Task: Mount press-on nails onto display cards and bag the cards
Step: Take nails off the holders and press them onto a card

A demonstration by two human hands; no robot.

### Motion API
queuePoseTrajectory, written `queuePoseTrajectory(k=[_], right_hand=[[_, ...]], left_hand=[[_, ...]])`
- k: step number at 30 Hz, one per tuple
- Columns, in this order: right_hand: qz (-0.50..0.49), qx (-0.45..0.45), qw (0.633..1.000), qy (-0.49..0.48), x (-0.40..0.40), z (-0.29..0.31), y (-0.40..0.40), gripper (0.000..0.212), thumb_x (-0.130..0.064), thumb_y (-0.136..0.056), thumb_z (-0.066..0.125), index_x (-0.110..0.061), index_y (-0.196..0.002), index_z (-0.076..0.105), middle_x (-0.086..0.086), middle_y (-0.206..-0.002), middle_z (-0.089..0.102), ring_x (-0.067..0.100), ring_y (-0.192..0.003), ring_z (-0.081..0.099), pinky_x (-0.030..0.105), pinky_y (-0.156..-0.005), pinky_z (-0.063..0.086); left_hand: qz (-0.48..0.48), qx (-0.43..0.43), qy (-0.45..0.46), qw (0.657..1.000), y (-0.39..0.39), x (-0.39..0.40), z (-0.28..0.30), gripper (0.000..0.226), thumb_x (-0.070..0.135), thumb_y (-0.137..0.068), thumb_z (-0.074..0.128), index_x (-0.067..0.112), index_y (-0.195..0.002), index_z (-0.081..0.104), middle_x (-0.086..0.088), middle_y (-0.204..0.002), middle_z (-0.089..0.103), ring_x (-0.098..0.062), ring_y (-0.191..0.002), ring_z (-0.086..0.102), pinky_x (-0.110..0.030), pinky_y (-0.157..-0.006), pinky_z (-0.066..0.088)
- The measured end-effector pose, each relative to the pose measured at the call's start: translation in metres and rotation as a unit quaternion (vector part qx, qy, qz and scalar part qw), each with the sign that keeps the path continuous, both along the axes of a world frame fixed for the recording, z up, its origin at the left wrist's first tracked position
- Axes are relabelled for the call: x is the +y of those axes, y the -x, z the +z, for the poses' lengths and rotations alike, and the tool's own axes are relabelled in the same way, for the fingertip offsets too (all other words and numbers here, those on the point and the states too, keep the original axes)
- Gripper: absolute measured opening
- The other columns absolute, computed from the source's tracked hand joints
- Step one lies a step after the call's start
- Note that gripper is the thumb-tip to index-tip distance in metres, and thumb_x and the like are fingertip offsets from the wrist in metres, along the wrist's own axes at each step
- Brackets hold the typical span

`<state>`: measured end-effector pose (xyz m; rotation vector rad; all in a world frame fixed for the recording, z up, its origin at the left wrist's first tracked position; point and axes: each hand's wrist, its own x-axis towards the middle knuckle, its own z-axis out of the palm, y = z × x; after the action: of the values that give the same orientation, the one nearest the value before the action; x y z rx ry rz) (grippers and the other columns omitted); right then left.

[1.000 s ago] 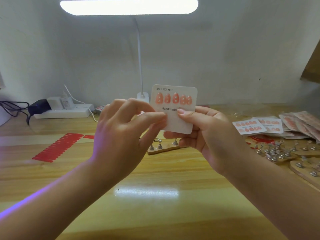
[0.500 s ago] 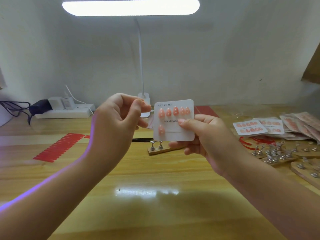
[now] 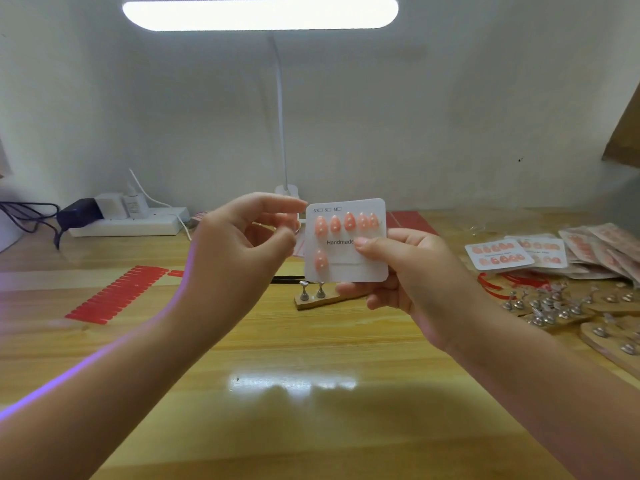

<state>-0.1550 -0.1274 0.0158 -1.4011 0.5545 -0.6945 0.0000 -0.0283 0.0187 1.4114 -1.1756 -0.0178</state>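
My right hand (image 3: 412, 271) pinches the display card (image 3: 349, 251) steady while my left hand (image 3: 242, 247), loosely curled and seemingly empty, should seat the next nail squarely beside the lone lower one.

White wall (image 3: 450, 116); lit bar lamp (image 3: 259, 12) overhead; glossy wooden table (image 3: 311, 427); power strip (image 3: 128, 225) back left

The wooden desk (image 3: 311, 348) carries a white power strip (image 3: 128, 225) at ten o'clock, with a row of red strips (image 3: 117, 294) just below it. A small wooden stand with metal pegs (image 3: 313, 296) sits at centre. At three o'clock lie filled nail cards (image 3: 498, 253), bagged cards (image 3: 602, 247) and more peg stands (image 3: 554, 306).
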Motion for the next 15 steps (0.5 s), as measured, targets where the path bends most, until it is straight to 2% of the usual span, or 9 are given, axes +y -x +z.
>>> queuePoseTrajectory(k=[4, 8, 12, 15], right_hand=[[-0.013, -0.020, 1.000, -0.017, -0.0008, 0.0012, 0.0001, 0.013, -0.010, -0.093, 0.058, -0.004, -0.100, 0.065, 0.016, -0.084, 0.074, 0.027, -0.065, 0.072, 0.022, -0.042, 0.047], [-0.016, -0.056, 0.998, -0.035, 0.0009, 0.0013, -0.0011, 0.015, -0.010, -0.093, 0.058, -0.001, -0.103, 0.065, 0.017, -0.086, 0.074, 0.028, -0.067, 0.072, 0.023, -0.044, 0.049], [-0.009, -0.084, 0.996, -0.036, 0.0042, 0.0028, -0.0009, 0.015, -0.011, -0.093, 0.059, -0.002, -0.102, 0.065, 0.017, -0.089, 0.074, 0.031, -0.073, 0.073, 0.024, -0.049, 0.053], [0.003, -0.094, 0.995, -0.034, 0.0076, 0.0042, -0.0010, 0.015, -0.011, -0.093, 0.057, -0.004, -0.103, 0.066, 0.016, -0.088, 0.074, 0.031, -0.074, 0.073, 0.024, -0.050, 0.053]], left_hand=[[-0.004, 0.002, 0.007, 1.000, -0.0016, 0.0004, 0.0001, 0.016, 0.020, -0.082, 0.073, 0.028, -0.094, 0.068, 0.011, -0.082, 0.072, -0.009, -0.066, 0.069, -0.018, -0.062, 0.056], [0.000, -0.021, 0.020, 1.000, -0.0009, 0.0022, 0.0012, 0.013, 0.031, -0.074, 0.076, 0.027, -0.085, 0.069, 0.011, -0.075, 0.072, -0.006, -0.061, 0.067, -0.012, -0.059, 0.052], [0.038, -0.105, 0.035, 0.993, 0.0020, 0.0051, -0.0001, 0.014, 0.042, -0.071, 0.074, 0.030, -0.077, 0.071, 0.013, -0.066, 0.068, -0.006, -0.059, 0.062, -0.011, -0.059, 0.049], [0.061, -0.240, 0.050, 0.968, 0.0035, 0.0073, -0.0001, 0.016, 0.034, -0.078, 0.072, 0.019, -0.081, 0.075, 0.016, -0.069, 0.065, -0.003, -0.059, 0.059, -0.008, -0.061, 0.047]])
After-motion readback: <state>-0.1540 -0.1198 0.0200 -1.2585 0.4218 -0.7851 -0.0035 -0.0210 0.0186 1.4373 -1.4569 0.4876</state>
